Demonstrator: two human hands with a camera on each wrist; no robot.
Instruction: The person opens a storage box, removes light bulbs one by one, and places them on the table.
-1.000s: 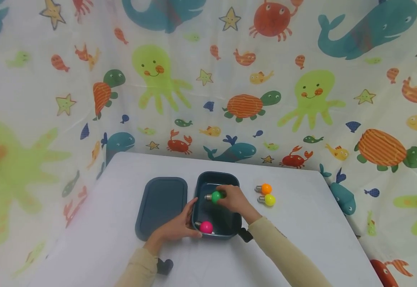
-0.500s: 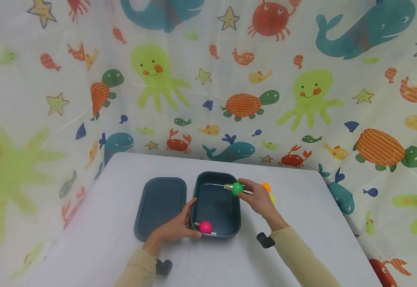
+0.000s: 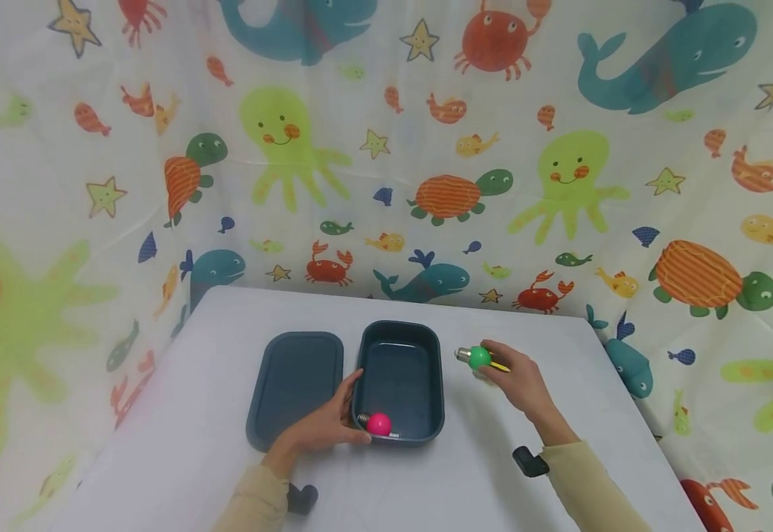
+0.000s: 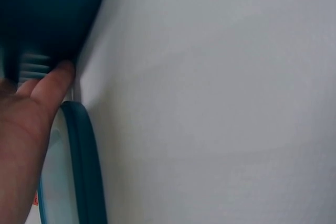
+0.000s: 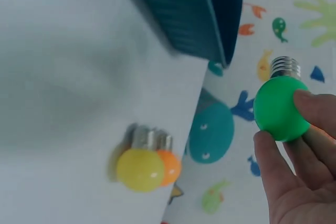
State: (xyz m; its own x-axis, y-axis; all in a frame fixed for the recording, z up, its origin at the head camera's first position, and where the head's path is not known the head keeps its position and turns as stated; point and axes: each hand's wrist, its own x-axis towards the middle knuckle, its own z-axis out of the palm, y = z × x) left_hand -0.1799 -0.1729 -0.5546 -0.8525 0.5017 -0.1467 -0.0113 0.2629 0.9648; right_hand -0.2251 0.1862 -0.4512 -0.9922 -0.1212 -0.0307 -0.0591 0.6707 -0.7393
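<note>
- Basically, sea-animal curtain (image 3: 386, 103) fills the back and both sides.
- White table (image 3: 393, 488) below it.
- Dark blue-green box (image 3: 400, 380) on the table, open side up. Looks like stiff plastic, probably light and likely to slide if nudged; best held by a wall or corner.
- Matching lid (image 3: 296, 384) lies flat just left of the box, apart from it.
- Left hand (image 3: 323, 427): spread wide, fingers along the box's left wall, thumb at the near-left corner; steadies the box from outside, nothing else in it.
- Right hand (image 3: 519, 378): partly closed, thumb and fingertips pinching the green bulb by its round part; the palm side stays off it.
- Green bulb (image 3: 479, 358): in the air, right of the box, screw base (image 5: 285, 67) pointing toward the box. Probably light, hard and smooth, so could slip; if glass, fragile. Globe gives a rounded hold, so a gentle fingertip pinch round its widest part seems right; the ridged metal end should give more bite.
- Yellow bulb (image 5: 139, 170) and orange bulb (image 5: 171, 167): side by side on the table, mostly hidden by the right hand in the head view.
- Pink bulb (image 3: 380, 424): lies in the box's near-left corner, metal end to the left.
</note>
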